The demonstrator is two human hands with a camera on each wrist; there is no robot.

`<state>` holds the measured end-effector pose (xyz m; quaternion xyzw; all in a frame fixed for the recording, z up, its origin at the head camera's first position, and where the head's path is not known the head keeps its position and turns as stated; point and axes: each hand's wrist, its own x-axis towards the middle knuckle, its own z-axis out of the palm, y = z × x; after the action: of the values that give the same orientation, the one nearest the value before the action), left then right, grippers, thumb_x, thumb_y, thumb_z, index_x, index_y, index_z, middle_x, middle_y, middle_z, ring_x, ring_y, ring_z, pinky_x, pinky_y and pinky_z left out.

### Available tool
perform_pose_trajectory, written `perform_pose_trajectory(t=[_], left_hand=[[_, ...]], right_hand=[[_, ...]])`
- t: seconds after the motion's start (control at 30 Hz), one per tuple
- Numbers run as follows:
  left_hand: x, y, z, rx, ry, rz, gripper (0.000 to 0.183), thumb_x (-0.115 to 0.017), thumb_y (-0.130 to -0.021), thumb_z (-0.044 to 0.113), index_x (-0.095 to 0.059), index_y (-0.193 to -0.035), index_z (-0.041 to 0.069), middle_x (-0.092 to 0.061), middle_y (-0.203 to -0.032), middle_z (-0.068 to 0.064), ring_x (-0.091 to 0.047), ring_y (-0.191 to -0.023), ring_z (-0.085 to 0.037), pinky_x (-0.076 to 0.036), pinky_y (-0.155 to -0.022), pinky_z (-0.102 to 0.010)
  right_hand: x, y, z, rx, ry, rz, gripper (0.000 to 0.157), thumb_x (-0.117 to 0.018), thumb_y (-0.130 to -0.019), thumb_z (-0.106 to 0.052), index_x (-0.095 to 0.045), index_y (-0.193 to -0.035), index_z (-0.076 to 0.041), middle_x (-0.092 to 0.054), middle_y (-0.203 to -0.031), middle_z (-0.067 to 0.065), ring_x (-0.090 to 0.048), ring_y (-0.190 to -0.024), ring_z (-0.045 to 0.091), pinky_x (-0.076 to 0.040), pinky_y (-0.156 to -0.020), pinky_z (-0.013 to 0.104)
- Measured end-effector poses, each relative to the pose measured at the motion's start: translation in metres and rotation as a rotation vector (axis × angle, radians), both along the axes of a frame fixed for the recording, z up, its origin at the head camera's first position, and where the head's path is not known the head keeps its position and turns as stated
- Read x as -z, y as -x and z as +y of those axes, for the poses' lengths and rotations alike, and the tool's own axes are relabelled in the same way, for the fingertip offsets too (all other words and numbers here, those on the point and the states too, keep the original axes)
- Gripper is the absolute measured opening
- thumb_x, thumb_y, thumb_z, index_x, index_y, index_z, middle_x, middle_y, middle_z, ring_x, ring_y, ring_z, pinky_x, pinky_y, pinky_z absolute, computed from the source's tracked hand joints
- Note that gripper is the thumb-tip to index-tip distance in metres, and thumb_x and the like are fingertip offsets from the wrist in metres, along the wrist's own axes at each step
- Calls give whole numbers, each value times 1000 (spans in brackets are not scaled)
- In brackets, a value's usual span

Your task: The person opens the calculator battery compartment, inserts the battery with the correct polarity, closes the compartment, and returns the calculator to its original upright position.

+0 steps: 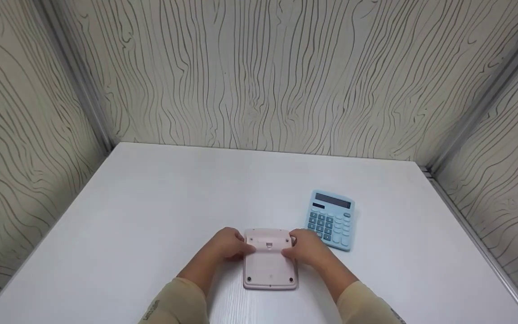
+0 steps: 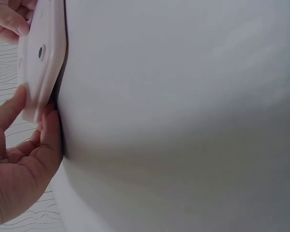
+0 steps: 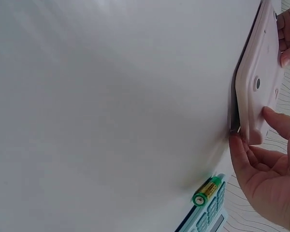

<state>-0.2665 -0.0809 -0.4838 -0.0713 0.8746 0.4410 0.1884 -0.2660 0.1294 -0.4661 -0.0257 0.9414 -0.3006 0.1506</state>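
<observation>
A pink calculator (image 1: 270, 266) lies face down at the front middle of the table, its back cover, battery hatch and dark feet showing. My left hand (image 1: 229, 244) grips its left edge, thumb on the back and fingers curled under the side. On the opposite edge, my right hand (image 1: 309, 247) pinches the calculator the same way. In the right wrist view the near end of the pink calculator (image 3: 261, 82) stands slightly off the table, with a dark gap beneath. Its keys and screen are hidden underneath.
Just right of my right hand, a light blue calculator (image 1: 331, 219) lies face up. A green and gold battery (image 3: 208, 191) lies against it in the right wrist view; the head view hides it. Wood-grain panels (image 1: 250, 76) enclose the white table (image 1: 164, 193) at back and sides.
</observation>
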Motion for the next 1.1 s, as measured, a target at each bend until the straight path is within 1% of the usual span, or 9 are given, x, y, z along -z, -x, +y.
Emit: perform_pose_trajectory(t=[0.1,0.27,0.37,0.5,0.7,0.8,0.87,0.97,1.1], left_hand=[[2,1,0,3,-7,-6,39,-77,-71,28,-59,-94,3,-58,-80,-6,-55,-73,-20,-47,-65,-32],[0,1,0,8,-13,-6,39,-78,-71,29,-59,-93,3,-58,-80,-6,-55,-73,-20,-46,-64,-31],[-2,0,0,20,-4,3,39,-77,-71,30,-59,-93,3,-58,-80,-6,-55,-73,-20,-46,-65,-31],[-5,-1,0,28,5,9,38,-77,-71,30,-59,-91,3,-58,-79,-6,-56,-72,-20,-47,-66,-32],[-7,-1,-1,44,22,8,36,-76,-72,30,-58,-89,3,-58,-76,-6,-55,-69,-19,-46,-62,-30],[-8,-1,-1,65,45,18,35,-76,-73,31,-58,-86,4,-57,-75,-5,-55,-68,-18,-45,-60,-29],[-10,-2,-2,77,60,25,35,-75,-73,31,-57,-86,5,-57,-75,-5,-54,-69,-18,-44,-61,-29],[-11,-2,-3,90,65,35,34,-75,-73,31,-57,-85,5,-56,-76,-4,-53,-70,-18,-44,-62,-30],[-11,-2,-3,94,56,33,33,-75,-73,30,-56,-83,5,-55,-74,-4,-52,-68,-18,-43,-60,-29]], right_hand=[[-3,0,-4,-37,-71,37,52,-71,-77,-30,-56,-120,-5,-58,-107,8,-55,-98,24,-44,-89,44],[-5,0,-12,-113,-187,168,56,-69,-78,-36,-55,-123,-6,-53,-115,12,-49,-108,29,-39,-96,47],[-3,0,-17,-148,-187,217,53,-68,-79,-34,-54,-123,-7,-50,-123,13,-45,-116,31,-35,-99,46],[0,0,-23,-212,-169,227,47,-65,-82,-31,-55,-123,-10,-48,-129,11,-40,-124,31,-31,-103,45],[2,-1,-27,-244,-107,218,36,-63,-84,-24,-60,-118,-12,-56,-120,6,-47,-118,28,-35,-100,44],[0,0,-27,-238,-102,216,33,-64,-84,-23,-63,-116,-13,-59,-117,5,-50,-115,28,-37,-99,44],[-1,1,-28,-257,-112,241,30,-64,-84,-21,-65,-113,-12,-61,-113,6,-53,-112,28,-39,-97,43],[-3,1,-30,-271,-141,263,27,-65,-84,-20,-67,-110,-12,-63,-105,5,-56,-104,27,-42,-93,42],[-4,0,-34,-359,-282,308,22,-61,-87,-21,-67,-106,-11,-60,-99,2,-57,-97,23,-46,-88,37]])
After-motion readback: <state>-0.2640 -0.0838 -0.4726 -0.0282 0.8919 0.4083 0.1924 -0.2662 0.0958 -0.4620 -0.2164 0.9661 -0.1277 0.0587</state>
